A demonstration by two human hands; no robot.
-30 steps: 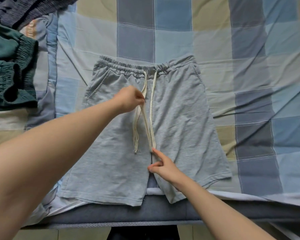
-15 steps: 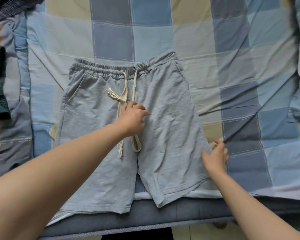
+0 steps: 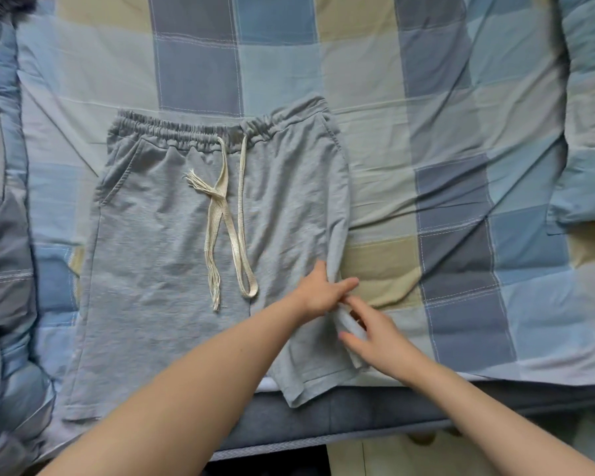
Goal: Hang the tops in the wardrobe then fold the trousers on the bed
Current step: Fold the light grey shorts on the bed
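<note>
Grey shorts [image 3: 172, 242] lay flat on the checked bed [image 3: 426, 97], cord [image 3: 234, 231] loose; both hands, left [image 3: 320, 292] and right [image 3: 375, 333], pinched the right leg's outer edge. No writing showed.

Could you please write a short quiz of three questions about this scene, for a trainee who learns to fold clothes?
1. True or false: the grey shorts lie flat on the checked bedsheet with the waistband away from the person.
2. Which edge of the shorts do the left hand and the right hand both hold? A) the waistband B) the outer edge of the right leg C) the hem of the left leg
3. Fill in: the cream drawstring lies loose on the ____ of the shorts.

Key: 1 true; 2 B; 3 front.
</note>
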